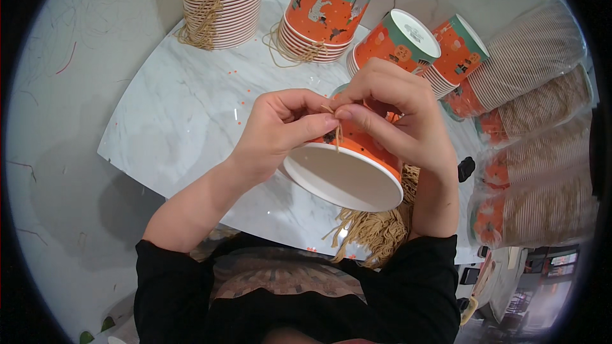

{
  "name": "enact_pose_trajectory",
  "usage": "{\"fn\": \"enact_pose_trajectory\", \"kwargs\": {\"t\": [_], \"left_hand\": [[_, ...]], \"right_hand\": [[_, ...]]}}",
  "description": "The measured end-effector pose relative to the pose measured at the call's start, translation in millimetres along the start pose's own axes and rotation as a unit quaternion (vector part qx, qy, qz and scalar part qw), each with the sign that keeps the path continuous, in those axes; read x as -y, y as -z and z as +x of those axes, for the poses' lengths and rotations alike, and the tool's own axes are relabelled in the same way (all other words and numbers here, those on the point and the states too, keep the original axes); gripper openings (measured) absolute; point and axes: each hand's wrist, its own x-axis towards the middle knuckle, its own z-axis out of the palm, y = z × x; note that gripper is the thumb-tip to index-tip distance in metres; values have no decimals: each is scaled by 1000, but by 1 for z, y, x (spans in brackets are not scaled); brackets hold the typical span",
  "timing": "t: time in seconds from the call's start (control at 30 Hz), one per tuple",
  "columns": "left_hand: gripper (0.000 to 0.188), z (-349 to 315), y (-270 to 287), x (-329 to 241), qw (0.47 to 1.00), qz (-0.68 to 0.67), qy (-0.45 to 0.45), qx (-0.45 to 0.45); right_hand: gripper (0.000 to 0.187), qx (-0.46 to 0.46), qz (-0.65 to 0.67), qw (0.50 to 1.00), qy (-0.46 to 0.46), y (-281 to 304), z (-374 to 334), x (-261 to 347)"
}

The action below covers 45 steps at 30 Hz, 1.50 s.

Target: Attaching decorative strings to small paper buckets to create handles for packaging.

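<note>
An orange paper bucket with a white inside and printed small dark figures is tilted between my hands, its open mouth facing me. A thin tan cord runs at the bucket's side, just above the rim, with loose ends hanging over it. My left hand pinches the cord between thumb and forefinger from the left. From the right, my right hand is closed in a pinch at the same spot, thumb tip almost meeting the left one. The cord between the fingertips is mostly hidden. Below the right wrist lies a bundle of tan cords.
A tall stack of nested buckets draped with cords stands at the far left. Upside-down bucket stacks line the back of the marble-patterned table. Plastic-wrapped bucket stacks lie along the right. Small orange scraps dot the table.
</note>
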Motion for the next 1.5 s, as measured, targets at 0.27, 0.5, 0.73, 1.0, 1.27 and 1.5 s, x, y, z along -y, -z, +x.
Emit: {"fn": "enact_pose_trajectory", "kwargs": {"t": [0.27, 0.5, 0.73, 1.0, 1.27, 1.5], "left_hand": [[12, 0, -2, 3, 983, 167, -64, -33], [5, 2, -10, 1, 965, 235, -102, -59], [3, 4, -4, 3, 988, 139, -54, -47], [4, 4, -6, -4, 995, 86, -27, -31], [3, 3, -2, -4, 998, 58, -22, -27], [3, 2, 0, -3, 999, 50, -5, -2]], "right_hand": [[17, 13, -32, 998, -47, 2, -4, 7], [12, 14, -5, 997, -71, 0, -7, 9], [10, -6, 10, 997, -78, -8, -4, 6], [10, -22, 13, 996, -84, -9, -2, 6], [11, 41, -9, 997, -58, 22, -11, 3], [15, 80, -94, 991, -49, 27, -10, 6]]}}
